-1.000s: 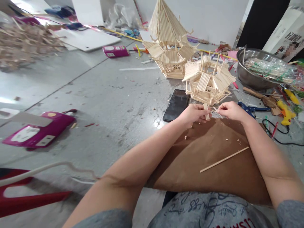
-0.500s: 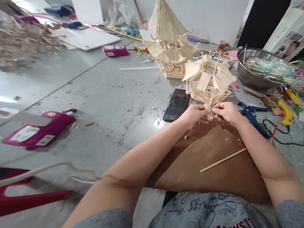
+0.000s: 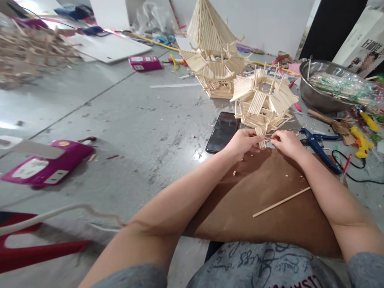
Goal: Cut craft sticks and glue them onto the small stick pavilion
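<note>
My left hand (image 3: 243,144) pinches a small panel of short wooden sticks (image 3: 260,137), laid side by side, between thumb and fingers. Just right of it, my right hand (image 3: 287,143) has its fingertips bent together, apart from the panel. A thin pale piece shows by those fingertips, too small to make out. Directly beyond both hands stands an unfinished stick pavilion (image 3: 260,103) with upright posts and sloping roof panels. One longer stick (image 3: 282,202) lies on the brown board (image 3: 234,212) below the hands.
A tall stick tower (image 3: 214,60) rises behind the pavilion. Left of my hands lies a black phone (image 3: 222,132); to the right are blue cutters (image 3: 321,150), a yellow glue gun (image 3: 361,142) and a metal bowl (image 3: 321,98) of bagged sticks. Purple devices (image 3: 57,160) rest farther left.
My right hand has drawn slightly right, off the stick panel. My left hand has shifted a little up and left, still gripping the panel.
</note>
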The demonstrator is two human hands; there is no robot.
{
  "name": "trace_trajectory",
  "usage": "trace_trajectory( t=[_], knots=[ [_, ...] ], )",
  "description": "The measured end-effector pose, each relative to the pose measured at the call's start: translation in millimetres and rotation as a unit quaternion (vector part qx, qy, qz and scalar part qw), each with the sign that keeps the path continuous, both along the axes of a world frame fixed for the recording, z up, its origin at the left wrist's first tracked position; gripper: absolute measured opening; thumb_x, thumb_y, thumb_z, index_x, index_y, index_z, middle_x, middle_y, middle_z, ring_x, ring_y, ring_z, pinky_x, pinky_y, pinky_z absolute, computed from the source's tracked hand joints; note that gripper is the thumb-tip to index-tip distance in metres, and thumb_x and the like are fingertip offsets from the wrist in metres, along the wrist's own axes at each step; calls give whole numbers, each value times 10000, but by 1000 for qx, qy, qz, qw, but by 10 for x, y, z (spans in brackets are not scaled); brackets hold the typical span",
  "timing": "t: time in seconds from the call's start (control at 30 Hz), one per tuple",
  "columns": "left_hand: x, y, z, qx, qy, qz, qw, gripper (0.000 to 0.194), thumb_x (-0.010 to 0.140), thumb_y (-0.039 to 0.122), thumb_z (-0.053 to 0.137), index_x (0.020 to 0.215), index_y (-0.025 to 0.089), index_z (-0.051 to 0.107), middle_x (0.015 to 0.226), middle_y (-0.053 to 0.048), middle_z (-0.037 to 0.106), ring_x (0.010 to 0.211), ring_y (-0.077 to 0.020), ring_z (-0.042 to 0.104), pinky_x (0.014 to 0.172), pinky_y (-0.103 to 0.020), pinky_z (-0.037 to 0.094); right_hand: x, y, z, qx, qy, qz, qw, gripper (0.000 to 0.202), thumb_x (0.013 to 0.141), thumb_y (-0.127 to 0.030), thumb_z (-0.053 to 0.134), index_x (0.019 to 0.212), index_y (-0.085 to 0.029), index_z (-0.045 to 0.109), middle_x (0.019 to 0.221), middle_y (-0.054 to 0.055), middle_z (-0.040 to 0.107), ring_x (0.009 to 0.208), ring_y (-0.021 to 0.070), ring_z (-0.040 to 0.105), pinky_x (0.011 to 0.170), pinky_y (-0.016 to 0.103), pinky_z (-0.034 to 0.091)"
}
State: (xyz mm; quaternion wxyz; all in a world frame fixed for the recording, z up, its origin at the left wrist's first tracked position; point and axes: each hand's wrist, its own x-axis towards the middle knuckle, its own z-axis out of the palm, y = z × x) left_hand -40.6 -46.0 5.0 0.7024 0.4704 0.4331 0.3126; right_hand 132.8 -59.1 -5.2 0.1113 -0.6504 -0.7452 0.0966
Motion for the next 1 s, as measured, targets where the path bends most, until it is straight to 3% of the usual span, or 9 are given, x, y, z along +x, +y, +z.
trace_trajectory(
  t=[0.1,0.23,0.37,0.47,0.57,0.67,0.87,1.0],
  knots=[
    [-3,2,-8,3,-10,2,1000,138,682,243,645,734,130,586,594,2,611,499,-74,566,481,-182,458,-29,-7,-36,-15,-72,-3,997,216,793,-278,445,836,-173,630,843,97,650,782,190,576,667,279,381],
    [2,7,-31,22,-18,18,999,200,654,293,669,721,135,568,576,9,593,507,-86,567,490,-201,459,-2,-12,9,-21,-61,-5,998,218,789,-267,433,757,-167,624,781,100,650,709,175,567,616,268,366],
    [12,17,-61,44,-30,47,997,232,630,322,683,694,136,561,569,11,588,492,-80,544,496,-212,450,73,13,56,-49,124,-20,991,165,717,-311,522,676,-170,598,616,26,606,549,120,509,532,235,350],
    [20,20,-68,40,-32,61,997,237,621,329,687,683,142,555,556,22,580,473,-72,525,492,-216,450,65,15,64,-108,280,-34,953,194,709,-349,521,692,-163,574,539,-19,540,417,72,421,435,208,311],
    [29,15,-62,27,-32,62,997,240,616,327,691,689,142,556,555,23,581,471,-71,527,481,-206,453,-3,-12,72,-133,356,-24,925,204,702,-356,528,696,-154,557,539,-27,524,386,53,387,391,193,272],
    [36,4,-54,19,-40,59,997,232,615,314,693,699,137,570,557,20,580,467,-70,527,476,-205,461,-78,-49,86,-120,348,-14,930,209,697,-353,533,681,-146,559,531,-28,520,399,54,390,402,192,279],
    [35,-29,-25,23,-36,40,998,212,626,301,690,723,133,607,559,19,576,467,-61,516,483,-203,462,-163,-112,138,-25,242,19,970,187,706,-304,521,687,-140,608,603,5,595,546,94,488,537,216,349],
    [36,-28,-23,23,-9,22,999,195,633,291,685,710,130,608,560,15,580,488,-72,539,477,-195,449,-165,-137,182,-18,204,45,978,172,723,-284,515,693,-152,620,619,10,611,574,106,515,564,220,356]
  ],
)
